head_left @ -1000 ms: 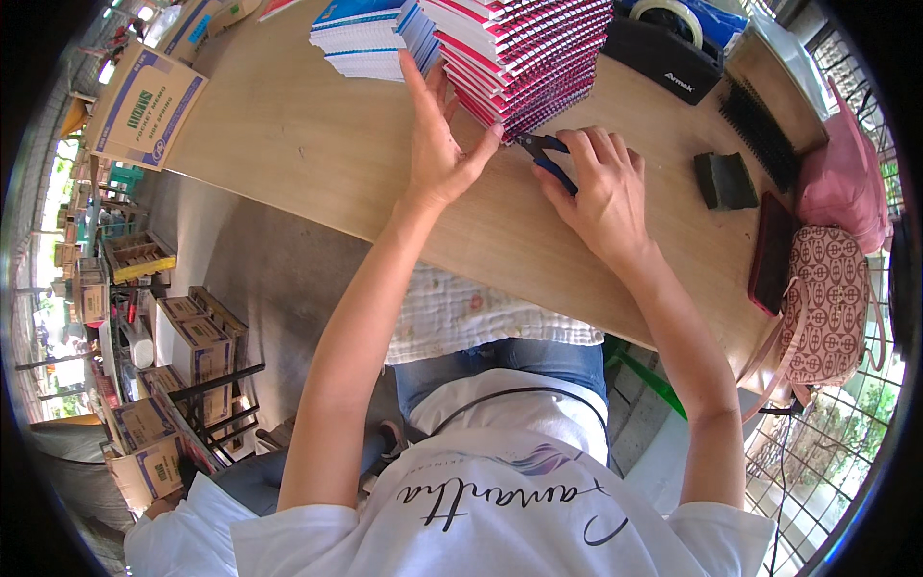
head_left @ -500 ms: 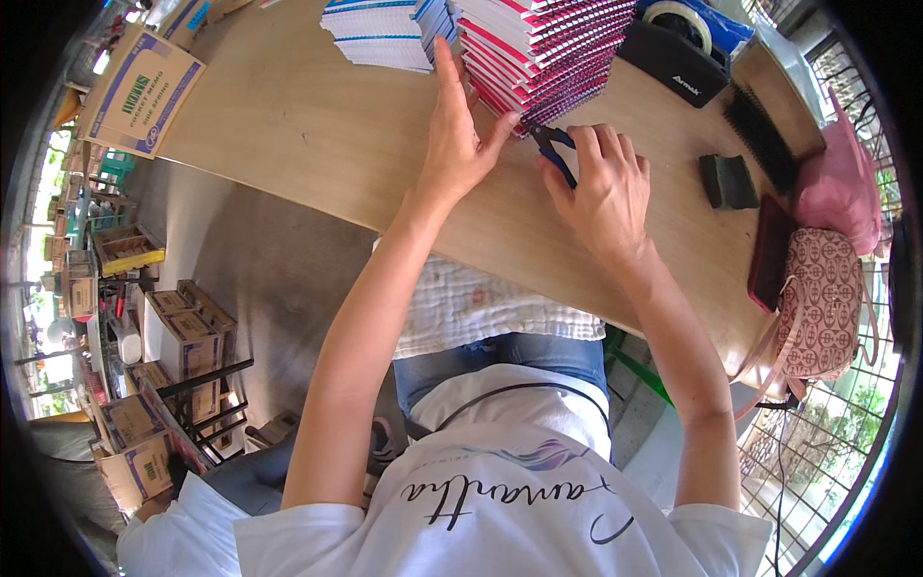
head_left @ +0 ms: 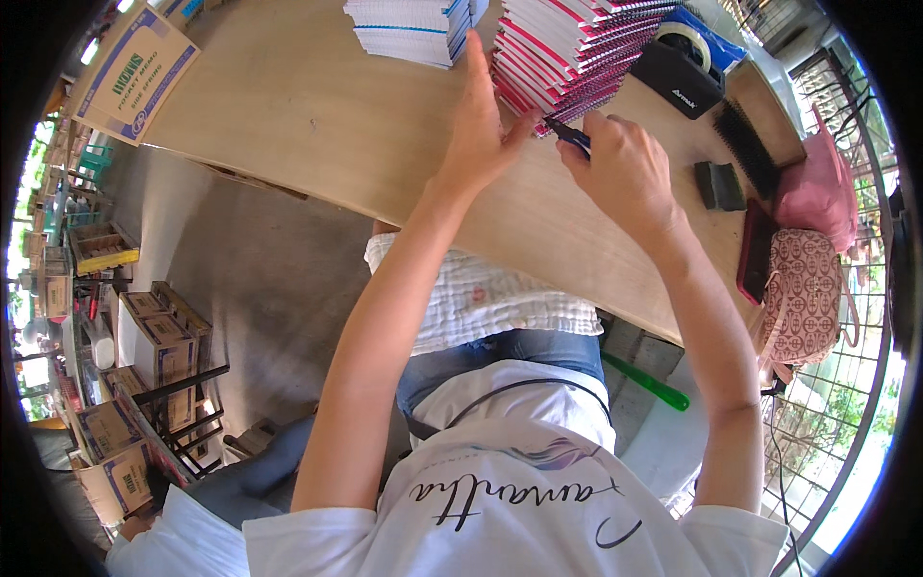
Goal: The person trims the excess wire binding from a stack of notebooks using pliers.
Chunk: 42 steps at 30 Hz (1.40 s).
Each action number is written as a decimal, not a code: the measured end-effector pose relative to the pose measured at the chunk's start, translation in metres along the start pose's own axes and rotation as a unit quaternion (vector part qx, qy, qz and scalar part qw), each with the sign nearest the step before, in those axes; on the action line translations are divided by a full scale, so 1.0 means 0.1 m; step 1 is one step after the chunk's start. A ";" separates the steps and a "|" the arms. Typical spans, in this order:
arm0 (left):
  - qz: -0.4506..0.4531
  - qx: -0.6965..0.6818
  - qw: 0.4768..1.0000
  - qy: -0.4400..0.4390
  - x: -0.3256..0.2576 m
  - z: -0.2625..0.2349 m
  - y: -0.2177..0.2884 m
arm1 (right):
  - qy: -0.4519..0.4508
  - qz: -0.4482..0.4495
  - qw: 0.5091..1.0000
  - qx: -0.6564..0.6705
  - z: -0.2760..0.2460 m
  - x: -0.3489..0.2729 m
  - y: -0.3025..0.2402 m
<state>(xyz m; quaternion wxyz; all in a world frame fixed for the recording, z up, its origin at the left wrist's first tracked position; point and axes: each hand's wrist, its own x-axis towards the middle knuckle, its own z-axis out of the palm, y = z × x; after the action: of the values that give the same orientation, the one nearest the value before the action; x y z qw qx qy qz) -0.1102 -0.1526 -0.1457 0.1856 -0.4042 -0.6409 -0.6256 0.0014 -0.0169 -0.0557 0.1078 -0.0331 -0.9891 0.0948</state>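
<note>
Boxes [head_left: 178, 363] of brown cardboard sit on a dark rack over on the left, and below them I can see a bit of another person's white shirt [head_left: 183, 539]. One larger box [head_left: 135, 77] with purple edging stands at the left end of the pale wooden table [head_left: 288, 115]. Moving right, a stack of blue-edged notebooks [head_left: 409, 38] rests toward the back of the table, its white pages showing in neat thin layers. The left hand [head_left: 481, 139] is spread just in front of it, fingers pointing away from the body and thumb stretched out to the near corner of the next stack.

That stack, the red notebooks [head_left: 543, 58], rises high in the back middle of the table, its top running out of view. White page blocks alternate with bright red cover edges, a little uneven, and dark purple coils run down the right side in tight ridged rows. At its lowest corner, right by the thumb, is the tip of a pair of pliers [head_left: 574, 139], dark with blue handles. The right hand [head_left: 625, 163] is wrapped around those handles; I can't tell whether the tip is biting on a coil.

Farther right come a black tape dispenser [head_left: 681, 82], a dark block [head_left: 719, 186], a black-bristled brush [head_left: 745, 144], a pink pouch [head_left: 817, 188] and a patterned bag [head_left: 803, 298].
</note>
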 end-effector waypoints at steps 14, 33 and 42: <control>-0.020 0.102 0.994 -0.026 -0.01 -0.05 0.04 | -0.019 -0.018 0.996 -0.085 -0.22 -0.04 -0.21; 0.018 0.121 0.992 -0.016 -0.01 -0.03 0.06 | -0.030 -0.004 0.996 -0.086 -0.11 0.04 -0.24; 0.029 0.134 0.990 0.019 -0.01 0.01 0.08 | 0.036 -0.271 0.904 -0.329 -0.14 0.18 -0.11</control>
<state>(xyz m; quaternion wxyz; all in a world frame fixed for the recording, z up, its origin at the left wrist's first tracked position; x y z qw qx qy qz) -0.1036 -0.1529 -0.1416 0.2679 -0.3822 -0.7034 -0.5360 -0.0135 -0.0235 -0.0366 0.1482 0.1991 -0.9303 -0.2702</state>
